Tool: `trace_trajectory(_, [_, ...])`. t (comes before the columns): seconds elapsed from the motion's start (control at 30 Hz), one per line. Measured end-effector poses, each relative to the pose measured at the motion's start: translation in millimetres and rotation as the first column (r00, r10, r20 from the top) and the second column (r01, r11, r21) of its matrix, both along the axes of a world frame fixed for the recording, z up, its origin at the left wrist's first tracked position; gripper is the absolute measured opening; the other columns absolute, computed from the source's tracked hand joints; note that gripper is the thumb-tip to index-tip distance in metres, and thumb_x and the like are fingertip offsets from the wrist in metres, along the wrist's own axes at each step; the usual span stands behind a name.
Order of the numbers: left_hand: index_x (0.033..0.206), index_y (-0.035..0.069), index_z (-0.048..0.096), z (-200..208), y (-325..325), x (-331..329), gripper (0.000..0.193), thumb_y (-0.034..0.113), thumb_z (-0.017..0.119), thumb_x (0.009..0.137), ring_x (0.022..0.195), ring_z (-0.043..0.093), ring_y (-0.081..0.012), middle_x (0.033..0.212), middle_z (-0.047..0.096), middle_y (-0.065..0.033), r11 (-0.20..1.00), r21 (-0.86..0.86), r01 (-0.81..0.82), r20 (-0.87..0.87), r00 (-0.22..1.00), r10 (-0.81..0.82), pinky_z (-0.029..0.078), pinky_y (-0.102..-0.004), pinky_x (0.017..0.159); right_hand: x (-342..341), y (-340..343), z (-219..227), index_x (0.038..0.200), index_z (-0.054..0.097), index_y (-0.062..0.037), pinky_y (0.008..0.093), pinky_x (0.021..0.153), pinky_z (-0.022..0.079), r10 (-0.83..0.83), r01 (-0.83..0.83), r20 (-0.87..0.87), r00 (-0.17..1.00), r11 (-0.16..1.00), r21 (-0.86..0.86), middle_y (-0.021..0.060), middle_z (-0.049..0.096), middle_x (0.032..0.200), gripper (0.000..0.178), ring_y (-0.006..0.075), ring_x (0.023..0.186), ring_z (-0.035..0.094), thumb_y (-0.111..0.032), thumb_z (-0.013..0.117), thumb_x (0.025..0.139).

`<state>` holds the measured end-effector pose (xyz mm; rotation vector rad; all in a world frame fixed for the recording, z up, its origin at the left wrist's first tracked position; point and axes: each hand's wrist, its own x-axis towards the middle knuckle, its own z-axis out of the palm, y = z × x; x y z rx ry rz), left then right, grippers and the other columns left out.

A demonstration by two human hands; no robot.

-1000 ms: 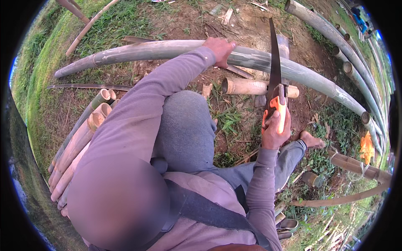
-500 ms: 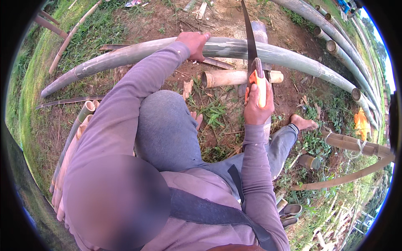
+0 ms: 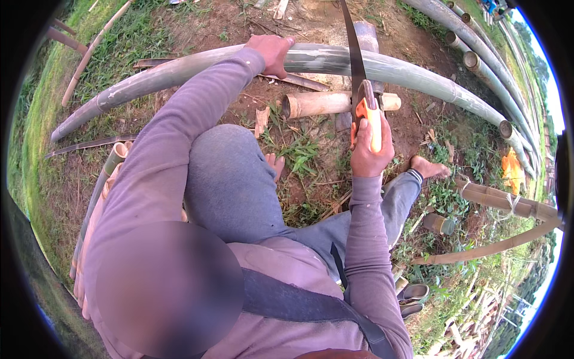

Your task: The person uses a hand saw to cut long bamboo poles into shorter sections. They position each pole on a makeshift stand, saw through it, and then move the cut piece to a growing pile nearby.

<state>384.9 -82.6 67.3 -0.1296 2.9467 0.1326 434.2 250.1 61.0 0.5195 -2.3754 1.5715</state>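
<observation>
A long grey-green bamboo pole [image 3: 412,73] lies crosswise in front of me. My left hand [image 3: 270,54] is closed over its top, left of the middle, with the thumb down its near side. In my right hand [image 3: 371,157] is a handsaw [image 3: 372,124], its orange and pale handle wrapped by my fingers. The dark blade points away from me and crosses the pole; whether its teeth sit in a cut I cannot tell. Under the pole, a short bamboo piece [image 3: 317,104] lies across another bamboo length [image 3: 366,37] that runs away from me.
Cut bamboo lengths [image 3: 110,170] lie at my left, near a dark flat strip [image 3: 89,145]. Long bamboo poles [image 3: 493,78] are stacked at the far right. A tied bamboo frame [image 3: 508,203], a small container [image 3: 438,224] and shoes [image 3: 414,293] are on my right. My bare feet rest on the ground.
The whole view has shifted slightly. Relative to the pole, the saw and my right hand have come a little toward me. My left hand keeps its hold on the pole.
</observation>
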Motion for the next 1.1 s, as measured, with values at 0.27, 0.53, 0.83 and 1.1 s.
trace_trajectory(0.27, [0.152,0.011,0.052,9,-2,10,0.093,0.039,0.089,0.071,0.106,0.076,-0.0393,0.114,0.077,-0.0209,1.0,0.002,-0.008,0.021,1.0,0.008,0.062,-0.05,0.093,143,82,-14,0.15,0.047,0.013,0.037,0.094,0.063,0.084,-0.053,0.149,0.985,0.978,-0.203,0.0255,0.067,0.138,0.057,0.0263,0.117,0.071,-0.021,0.067,0.108])
trace_trajectory(0.53, [0.156,0.017,0.049,-2,-2,-2,0.095,0.044,0.088,0.074,0.128,0.066,-0.0347,0.132,0.071,-0.0151,1.0,-0.015,-0.026,-0.09,0.996,0.025,0.05,-0.0513,0.111,20,12,-39,0.145,0.057,0.0056,0.0258,0.069,0.057,0.009,-0.016,-0.092,0.996,0.997,-0.081,0.0131,0.07,0.12,0.045,0.0149,0.09,0.071,-0.019,0.067,0.108])
trace_trajectory(0.83, [0.157,0.027,0.049,-62,3,51,0.094,0.052,0.091,0.076,0.14,0.056,-0.0262,0.147,0.062,-0.0049,0.99,-0.088,-0.111,-0.407,0.911,0.066,0.038,-0.0477,0.12,59,72,-20,0.146,0.052,0.0108,0.0316,0.079,0.059,-0.114,0.088,-0.089,0.989,0.962,-0.259,0.0229,0.069,0.126,0.066,0.0203,0.094,0.066,-0.036,0.074,0.104])
trace_trajectory(1.1, [0.155,0.019,0.051,-70,-24,75,0.093,0.063,0.086,0.08,0.151,0.04,-0.032,0.151,0.054,-0.0104,0.997,-0.034,-0.064,-0.715,0.699,0.02,0.023,-0.0573,0.127,-6,160,-75,0.154,0.052,0.0019,0.0447,0.102,0.058,-0.478,0.576,-0.398,0.783,0.8,0.171,0.0224,0.066,0.145,0.06,0.0351,0.117,0.073,-0.029,0.069,0.105])
